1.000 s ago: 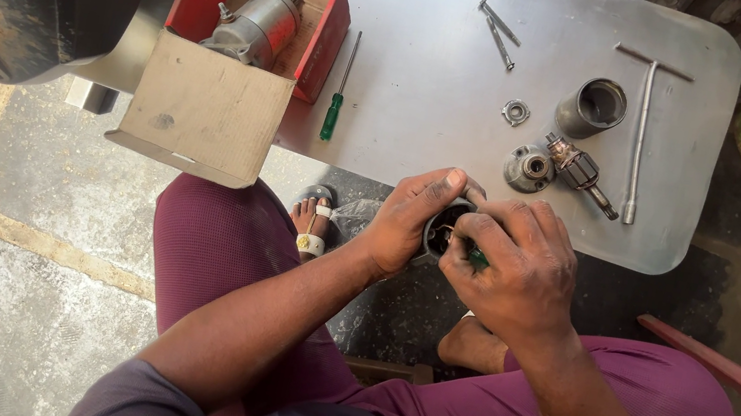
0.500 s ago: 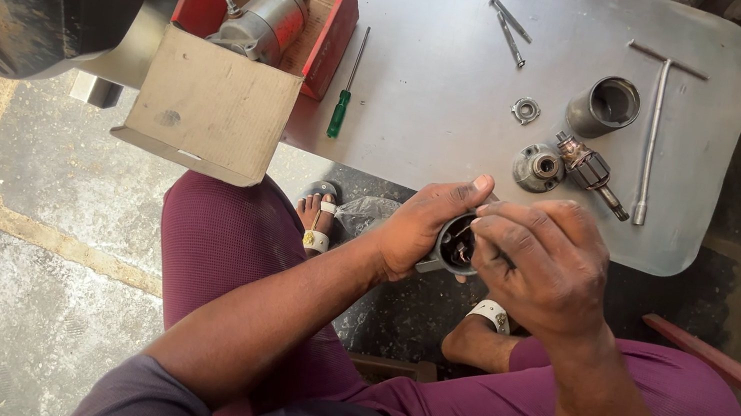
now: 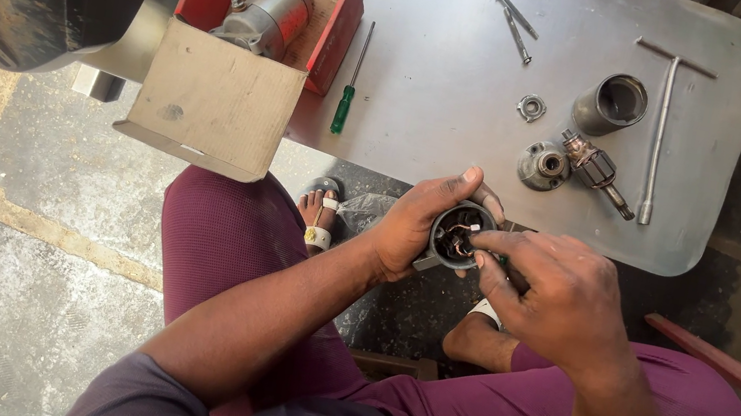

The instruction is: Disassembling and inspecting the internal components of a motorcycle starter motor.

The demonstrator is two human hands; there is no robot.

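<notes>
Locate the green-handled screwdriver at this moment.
In the head view the green-handled screwdriver lies on the grey metal table, left of centre, just right of the open cardboard box and apart from both hands.

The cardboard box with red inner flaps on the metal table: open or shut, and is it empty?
Open and not empty: the cardboard box with red inner flaps has its flaps spread, and a grey cylindrical motor lies inside.

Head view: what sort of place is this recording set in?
Probably a small open-air motor repair stall. A metal table on rough ground holds motor parts: an armature, a housing and a T-wrench. The seated person's left hand holds a round motor cap while the right hand works inside it.
</notes>
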